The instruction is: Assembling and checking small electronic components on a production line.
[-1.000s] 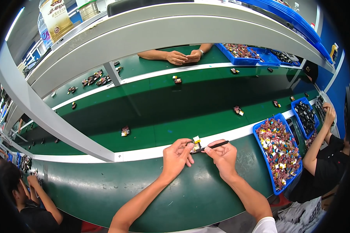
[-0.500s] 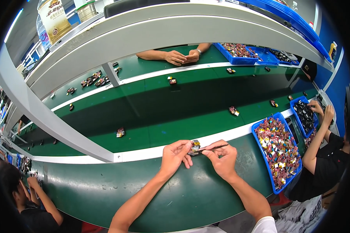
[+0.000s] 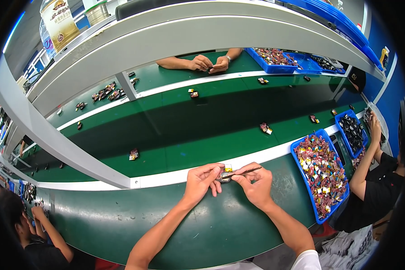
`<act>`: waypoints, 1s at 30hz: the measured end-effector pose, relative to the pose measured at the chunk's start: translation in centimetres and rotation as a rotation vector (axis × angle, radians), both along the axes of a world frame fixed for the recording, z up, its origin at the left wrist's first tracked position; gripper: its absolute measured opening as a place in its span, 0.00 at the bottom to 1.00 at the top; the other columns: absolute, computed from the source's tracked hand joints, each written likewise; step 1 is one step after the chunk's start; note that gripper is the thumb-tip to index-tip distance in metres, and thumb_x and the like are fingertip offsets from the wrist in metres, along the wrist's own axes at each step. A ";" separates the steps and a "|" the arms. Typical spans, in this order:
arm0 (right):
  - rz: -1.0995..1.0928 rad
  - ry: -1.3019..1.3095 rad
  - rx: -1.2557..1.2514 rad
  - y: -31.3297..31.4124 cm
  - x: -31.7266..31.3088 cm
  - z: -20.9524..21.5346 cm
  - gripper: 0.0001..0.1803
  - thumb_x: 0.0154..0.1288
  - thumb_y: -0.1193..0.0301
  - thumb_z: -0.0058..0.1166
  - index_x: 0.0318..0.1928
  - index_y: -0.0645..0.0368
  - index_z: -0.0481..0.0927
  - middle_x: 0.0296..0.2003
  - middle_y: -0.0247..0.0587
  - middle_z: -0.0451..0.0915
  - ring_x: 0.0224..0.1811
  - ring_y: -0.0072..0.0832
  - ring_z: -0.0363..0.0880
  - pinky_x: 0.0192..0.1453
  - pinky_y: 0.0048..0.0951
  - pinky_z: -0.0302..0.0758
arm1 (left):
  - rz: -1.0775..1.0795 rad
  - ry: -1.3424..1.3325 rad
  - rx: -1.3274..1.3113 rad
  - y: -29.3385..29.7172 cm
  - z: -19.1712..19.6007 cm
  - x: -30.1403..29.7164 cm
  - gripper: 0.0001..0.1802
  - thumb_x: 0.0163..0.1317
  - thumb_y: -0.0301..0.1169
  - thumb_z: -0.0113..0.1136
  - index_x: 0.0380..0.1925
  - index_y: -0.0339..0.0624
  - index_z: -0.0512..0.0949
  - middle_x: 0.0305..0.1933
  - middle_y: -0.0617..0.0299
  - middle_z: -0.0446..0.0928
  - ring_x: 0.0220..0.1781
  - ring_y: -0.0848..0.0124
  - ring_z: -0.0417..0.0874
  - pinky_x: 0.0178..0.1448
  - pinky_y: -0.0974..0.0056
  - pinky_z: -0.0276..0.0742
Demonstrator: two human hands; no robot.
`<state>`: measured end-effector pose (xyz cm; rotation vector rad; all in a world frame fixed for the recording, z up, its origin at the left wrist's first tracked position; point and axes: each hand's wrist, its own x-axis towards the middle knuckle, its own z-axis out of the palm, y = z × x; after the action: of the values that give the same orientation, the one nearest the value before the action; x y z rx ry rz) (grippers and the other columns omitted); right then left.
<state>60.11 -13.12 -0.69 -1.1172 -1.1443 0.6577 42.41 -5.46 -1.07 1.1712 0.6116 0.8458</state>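
My left hand [image 3: 199, 184] pinches a small dark electronic assembly [image 3: 223, 170] between thumb and fingers, above the near green worktop. A yellow-and-white patch shows on its upper side. My right hand [image 3: 257, 185] is closed around a slim dark pointed tool [image 3: 253, 170], whose exact kind is hard to make out. The tool slants down to the left, its tip at the assembly's lower edge. Fingers partly cover both the assembly and the tool.
To my right stands a blue tray [image 3: 296, 155] heaped with small wired parts, with a blue tray of black pieces [image 3: 352, 130] beyond. A green conveyor belt [image 3: 189, 148] carries scattered assemblies. A grey frame post [image 3: 72, 146] crosses at left. Co-workers sit left, right and opposite.
The assembly has tilted in my left hand, showing more of its yellow-and-white patch. Pieces on the belt have shifted slightly left. The opposite person's hands have parted around a dark piece.
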 end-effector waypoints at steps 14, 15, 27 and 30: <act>0.005 -0.025 0.013 0.0 0.1 -0.3 0.07 0.59 0.84 0.68 0.36 0.65 0.83 0.26 0.31 0.84 0.17 0.05 0.63 0.21 0.14 0.57 | -0.009 -0.016 -0.007 0.0 0.0 0.0 0.15 0.74 0.30 0.58 0.49 0.27 0.81 0.33 0.51 0.83 0.21 0.68 0.84 0.20 0.70 0.78; 0.006 -0.025 0.013 0.0 0.1 -0.2 0.07 0.59 0.84 0.68 0.36 0.65 0.83 0.26 0.31 0.84 0.17 0.05 0.63 0.21 0.14 0.57 | -0.013 -0.007 0.003 0.1 0.0 0.0 0.14 0.74 0.30 0.58 0.48 0.27 0.81 0.32 0.52 0.83 0.21 0.68 0.84 0.19 0.70 0.78; 0.054 -0.139 0.015 -0.3 0.3 0.7 0.07 0.59 0.85 0.66 0.35 0.66 0.81 0.31 0.42 0.88 0.18 0.07 0.68 0.23 0.13 0.62 | -0.017 0.005 -0.015 0.2 0.2 -0.2 0.13 0.73 0.29 0.59 0.46 0.26 0.82 0.29 0.53 0.82 0.19 0.69 0.83 0.18 0.71 0.76; 0.040 -0.106 0.024 -0.2 0.2 0.5 0.08 0.59 0.83 0.68 0.37 0.65 0.83 0.28 0.33 0.86 0.16 0.06 0.64 0.21 0.14 0.59 | -0.010 0.009 -0.005 0.2 0.3 -0.1 0.13 0.73 0.29 0.58 0.46 0.26 0.81 0.29 0.53 0.82 0.19 0.69 0.83 0.18 0.71 0.75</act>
<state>60.34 -13.34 -0.15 -1.1225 -1.2650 0.6202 42.32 -5.26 -0.76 1.1726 0.6143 0.8306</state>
